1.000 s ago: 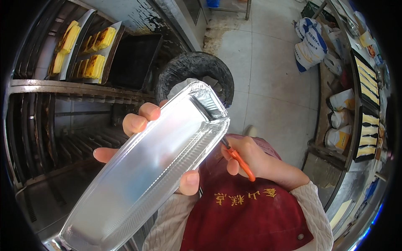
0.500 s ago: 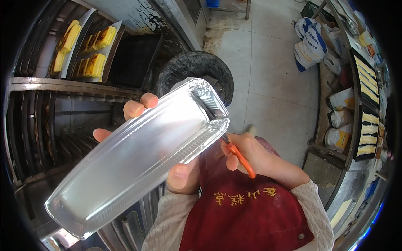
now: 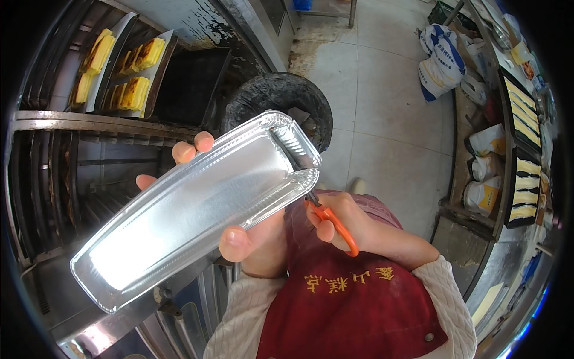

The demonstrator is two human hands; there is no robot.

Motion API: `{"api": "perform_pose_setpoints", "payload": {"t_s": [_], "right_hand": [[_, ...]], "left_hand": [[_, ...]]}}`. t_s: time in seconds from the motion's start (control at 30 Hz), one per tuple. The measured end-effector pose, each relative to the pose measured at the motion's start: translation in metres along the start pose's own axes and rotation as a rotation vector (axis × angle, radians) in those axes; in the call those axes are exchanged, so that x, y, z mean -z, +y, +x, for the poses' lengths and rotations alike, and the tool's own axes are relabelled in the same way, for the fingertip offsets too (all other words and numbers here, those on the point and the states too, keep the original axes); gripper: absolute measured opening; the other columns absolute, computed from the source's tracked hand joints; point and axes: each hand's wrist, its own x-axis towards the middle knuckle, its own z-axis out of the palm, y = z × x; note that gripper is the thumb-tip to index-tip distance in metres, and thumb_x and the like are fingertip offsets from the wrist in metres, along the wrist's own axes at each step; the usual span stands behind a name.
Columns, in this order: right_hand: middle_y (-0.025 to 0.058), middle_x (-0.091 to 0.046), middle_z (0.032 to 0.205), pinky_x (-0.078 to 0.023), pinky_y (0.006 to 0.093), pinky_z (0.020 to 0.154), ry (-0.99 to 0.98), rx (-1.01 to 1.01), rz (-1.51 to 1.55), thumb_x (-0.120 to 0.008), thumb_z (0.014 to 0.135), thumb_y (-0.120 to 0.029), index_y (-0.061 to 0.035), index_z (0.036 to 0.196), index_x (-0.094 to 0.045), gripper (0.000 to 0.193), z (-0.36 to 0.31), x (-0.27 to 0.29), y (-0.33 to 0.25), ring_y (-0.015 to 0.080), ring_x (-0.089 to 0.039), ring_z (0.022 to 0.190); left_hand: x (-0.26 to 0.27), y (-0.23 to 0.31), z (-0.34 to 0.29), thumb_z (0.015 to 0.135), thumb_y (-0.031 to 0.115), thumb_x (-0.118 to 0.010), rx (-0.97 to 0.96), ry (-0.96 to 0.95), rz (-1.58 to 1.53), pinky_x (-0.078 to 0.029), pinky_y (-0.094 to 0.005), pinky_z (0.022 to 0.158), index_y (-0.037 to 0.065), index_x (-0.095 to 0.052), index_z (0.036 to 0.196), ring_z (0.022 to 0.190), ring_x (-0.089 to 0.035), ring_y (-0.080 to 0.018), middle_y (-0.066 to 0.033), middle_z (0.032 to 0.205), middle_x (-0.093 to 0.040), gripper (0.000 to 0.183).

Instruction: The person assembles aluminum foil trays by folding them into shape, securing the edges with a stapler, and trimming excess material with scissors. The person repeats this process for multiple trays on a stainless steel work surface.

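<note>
A long, shiny foil tray (image 3: 197, 194) is held up in front of me at a slant, its far end high and to the right. My left hand (image 3: 248, 239) grips it from beneath, thumb at the near rim and fingertips showing over the opposite rim. At the far end the tray wall is slit, and a strip of it stands partly apart. Orange-handled scissors (image 3: 338, 227) are in my right hand (image 3: 353, 224), with dark blades reaching up under the slit corner. Most of the blades is hidden behind the foil.
Behind the tray stands a black bin (image 3: 281, 90) with scraps in it. On the left, a rack (image 3: 89, 119) holds dark trays and yellow baked slabs (image 3: 136, 93). A shelved bench (image 3: 454, 239) at right carries trays of pale dough strips (image 3: 526, 191); white sacks (image 3: 442, 69) stand beside it.
The foil tray has shifted slightly left and turned, its near end rising. My right hand and the scissors have moved a little left along with it.
</note>
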Motion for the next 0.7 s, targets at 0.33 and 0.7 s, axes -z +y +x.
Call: {"api": "perform_pose_setpoints", "payload": {"t_s": [0.33,0.7], "right_hand": [[-0.0014,-0.044,0.049,-0.033,0.0213,0.039,-0.122,-0.153,0.315,-0.043,0.087,-0.057,-0.0084,0.061,-0.038,0.056,0.013,0.0,0.001,0.0083,-0.044,0.043],[0.0023,-0.046,0.045,-0.037,0.0237,0.04,-0.254,-0.225,0.332,-0.015,0.068,-0.088,-0.0049,0.063,-0.042,0.088,0.022,-0.007,0.004,0.0103,-0.048,0.042]], "left_hand": [[0.005,-0.004,0.006,0.07,0.033,-0.059,0.14,0.251,0.063,-0.042,-0.0434,0.096,0.009,-0.019,0.143,0.106,-0.049,-0.0322,-0.0215,0.117,-0.046,0.086],[0.048,-0.011,0.012,0.068,0.029,-0.061,0.316,0.252,-0.251,-0.042,-0.0487,0.095,0.013,-0.034,0.135,0.114,-0.047,-0.0332,-0.0186,0.12,-0.046,0.074]]}}
